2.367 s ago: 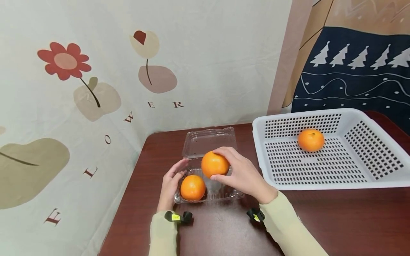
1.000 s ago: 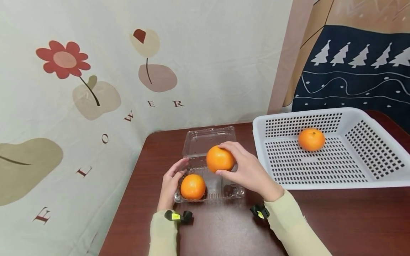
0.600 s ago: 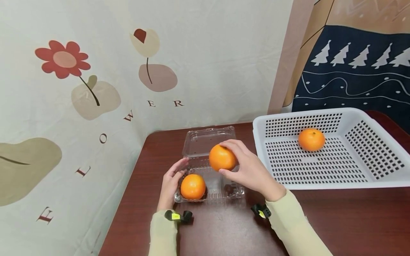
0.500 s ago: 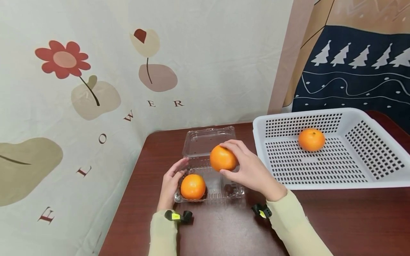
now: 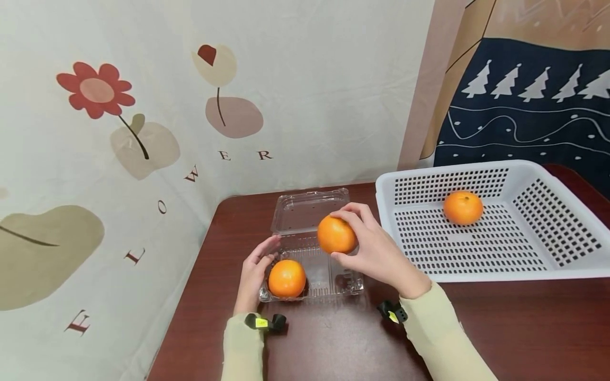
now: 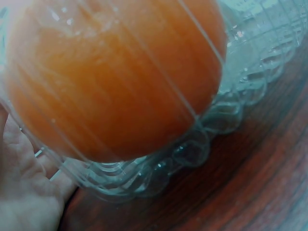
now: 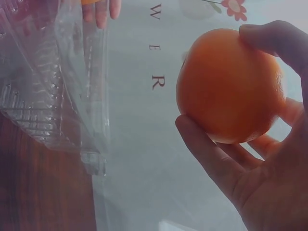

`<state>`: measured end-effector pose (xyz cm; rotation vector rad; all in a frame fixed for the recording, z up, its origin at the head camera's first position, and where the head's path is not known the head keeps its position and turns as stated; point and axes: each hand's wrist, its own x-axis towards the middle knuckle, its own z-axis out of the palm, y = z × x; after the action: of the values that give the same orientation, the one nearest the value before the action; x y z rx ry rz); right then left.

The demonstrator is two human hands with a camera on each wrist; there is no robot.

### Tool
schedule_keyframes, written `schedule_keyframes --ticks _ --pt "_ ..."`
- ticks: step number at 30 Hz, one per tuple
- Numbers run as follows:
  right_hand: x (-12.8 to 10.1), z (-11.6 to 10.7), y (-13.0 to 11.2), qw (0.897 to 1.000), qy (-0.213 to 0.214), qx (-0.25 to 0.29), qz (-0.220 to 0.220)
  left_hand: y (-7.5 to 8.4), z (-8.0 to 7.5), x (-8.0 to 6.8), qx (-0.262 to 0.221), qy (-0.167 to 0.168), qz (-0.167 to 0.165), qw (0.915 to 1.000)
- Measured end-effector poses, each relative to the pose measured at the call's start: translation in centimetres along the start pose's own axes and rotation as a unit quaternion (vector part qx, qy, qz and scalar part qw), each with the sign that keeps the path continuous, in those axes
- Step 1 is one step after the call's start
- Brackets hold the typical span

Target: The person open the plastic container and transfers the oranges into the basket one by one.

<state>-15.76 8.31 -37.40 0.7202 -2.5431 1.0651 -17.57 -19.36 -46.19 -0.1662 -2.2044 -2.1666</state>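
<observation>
An orange is held by my right hand above the right half of a clear plastic clamshell box. In the right wrist view, the thumb and curled fingers grip this orange from its sides, well apart from the box. A second orange sits in the box's left half. My left hand rests along the box's left side with its fingers extended. Through the clear wall, the left wrist view shows the second orange and part of the left palm.
The clamshell's lid lies folded back toward the wall. At the right stands a white perforated basket with one orange in it. All rest on a dark red-brown table beside a printed wall hanging.
My right hand has carried its orange up and to the right, from beside the second orange to over the box's right half. The left hand has stayed in place.
</observation>
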Motion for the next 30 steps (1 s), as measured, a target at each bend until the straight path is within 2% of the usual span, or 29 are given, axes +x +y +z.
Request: schedule_keyframes --ticks 5,11,17,30 --pt "0.1 -0.3 0.1 1.0 0.002 -0.001 -0.013 -0.1 0.0 0.0 0.001 -0.001 0.001 1.0" --pt "0.1 -0.8 0.4 0.999 -0.024 -0.006 -0.03 -0.1 0.0 0.1 0.005 -0.003 0.0 1.0" --pt "-0.1 -1.4 0.4 0.999 -0.034 0.005 -0.021 0.1 0.0 0.0 0.006 -0.005 0.001 1.0" --pt "-0.4 -2.8 0.5 1.0 -0.024 -0.003 -0.007 0.0 0.0 0.1 0.001 -0.002 -0.003 1.0"
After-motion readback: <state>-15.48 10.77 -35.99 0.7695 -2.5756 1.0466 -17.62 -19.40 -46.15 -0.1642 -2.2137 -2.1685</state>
